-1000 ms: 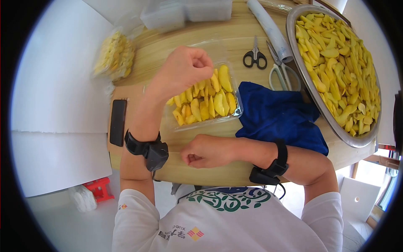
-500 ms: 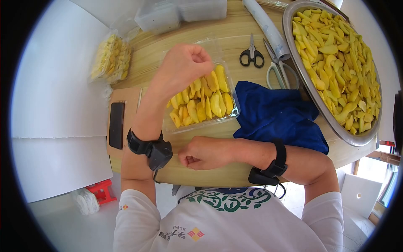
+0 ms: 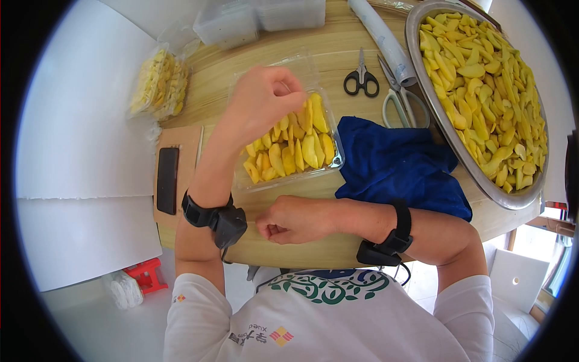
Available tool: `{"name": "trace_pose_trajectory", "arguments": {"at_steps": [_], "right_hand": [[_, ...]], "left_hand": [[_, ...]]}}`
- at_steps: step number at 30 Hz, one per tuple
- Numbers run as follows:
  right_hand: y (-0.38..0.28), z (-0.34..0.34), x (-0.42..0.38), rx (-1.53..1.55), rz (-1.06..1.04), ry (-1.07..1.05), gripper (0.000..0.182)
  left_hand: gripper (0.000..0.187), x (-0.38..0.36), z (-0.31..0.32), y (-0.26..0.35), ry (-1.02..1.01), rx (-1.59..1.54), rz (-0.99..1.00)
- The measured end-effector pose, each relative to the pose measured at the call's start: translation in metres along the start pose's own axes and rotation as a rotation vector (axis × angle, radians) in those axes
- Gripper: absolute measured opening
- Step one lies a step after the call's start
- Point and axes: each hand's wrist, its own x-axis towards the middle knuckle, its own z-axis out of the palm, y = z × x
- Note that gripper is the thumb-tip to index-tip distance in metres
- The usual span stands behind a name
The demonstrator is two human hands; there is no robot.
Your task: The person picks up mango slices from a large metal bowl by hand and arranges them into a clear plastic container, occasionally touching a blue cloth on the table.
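A clear plastic box point(image 3: 286, 183) with its lid folded back stands on the table, filled with rows of yellow fruit slices point(image 3: 289, 158). Over the back of the box is my left hand point(image 3: 265, 99), thumb and fingertips pinched together right at the tops of the slices. What lies between those fingertips is hidden. My right hand point(image 3: 289, 220) rests loosely curled near the table's front edge, in front of the box, and nothing shows in it.
A large metal tray point(image 3: 476, 166) heaped with slices stands at right. Nearby are a blue cloth point(image 3: 401, 166), black scissors point(image 3: 362, 78), grey-handled scissors point(image 3: 401, 102) and a plastic roll point(image 3: 386, 45). Filled boxes point(image 3: 160, 84), a phone point(image 3: 167, 181) and stacked clear containers point(image 3: 259, 21) lie left and behind.
My left hand has turned slightly and moved a little, its thumb and fingers now forming a rounder pinch at the slices. My right hand has stayed still.
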Motion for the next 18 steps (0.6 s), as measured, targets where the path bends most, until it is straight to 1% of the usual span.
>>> {"name": "trace_pose_trajectory", "arguments": {"at_steps": [2, 4, 5, 7, 10, 13, 18], "right_hand": [[0.000, 0.000, 0.000, 0.006, -0.002, -0.002, 0.009], [0.000, 0.000, 0.000, 0.003, -0.021, 0.004, 0.009], [0.001, 0.000, 0.000, 0.002, -0.021, 0.004, 0.009], [0.001, 0.001, 0.000, 0.013, -0.015, 0.009, 0.009], [0.002, 0.001, 0.001, -0.011, -0.014, -0.002, 0.009], [0.004, 0.001, 0.001, -0.011, -0.019, 0.001, 0.009], [-0.001, -0.001, 0.001, -0.003, -0.012, -0.010, 0.009]], "left_hand": [[0.014, -0.007, -0.001, 0.001, 0.004, -0.002, 0.006], [0.021, -0.020, -0.001, 0.006, -0.024, 0.051, 0.037], [0.021, -0.026, 0.000, 0.007, -0.025, 0.051, 0.037], [0.029, -0.036, 0.002, 0.007, -0.089, 0.122, 0.172], [0.032, -0.041, 0.010, 0.003, -0.084, 0.112, 0.164], [0.031, -0.040, 0.015, 0.001, -0.039, 0.089, 0.142], [0.031, -0.036, 0.016, -0.001, -0.019, 0.091, 0.147]]}}
